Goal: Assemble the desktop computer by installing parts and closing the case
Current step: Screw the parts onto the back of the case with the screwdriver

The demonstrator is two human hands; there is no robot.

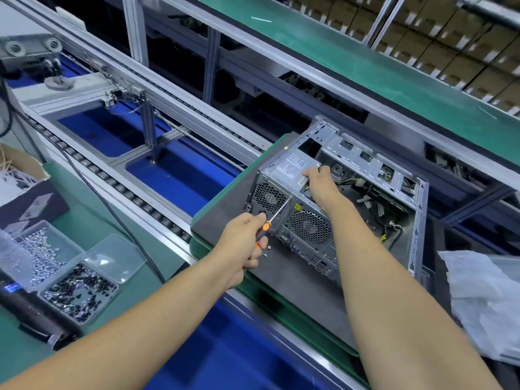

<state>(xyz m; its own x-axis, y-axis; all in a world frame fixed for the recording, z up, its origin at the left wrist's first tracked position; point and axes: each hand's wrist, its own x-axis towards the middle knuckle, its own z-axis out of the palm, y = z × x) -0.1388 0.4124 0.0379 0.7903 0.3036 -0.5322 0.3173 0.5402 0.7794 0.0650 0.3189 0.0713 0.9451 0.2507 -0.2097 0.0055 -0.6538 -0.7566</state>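
An open metal computer case (pixel 399 175) lies on its side on a dark mat (pixel 225 218), rear panel towards me, cables showing inside. My left hand (pixel 247 243) grips an orange-and-black screwdriver (pixel 277 213); its tip touches the rear panel at the corner of the power supply (pixel 289 167). My right hand (pixel 319 182) reaches over the case and holds the inner edge of the power supply. Two small loose screws (pixel 266 251) lie on the mat just below the rear panel.
Clear trays of silver screws (pixel 42 249) and black screws (pixel 78 294) sit at the left on the green bench, beside a black electric driver (pixel 31 311). A roller conveyor (pixel 135 198) runs diagonally. White plastic bags (pixel 484 299) lie at the right. A raised green shelf (pixel 365 68) runs behind.
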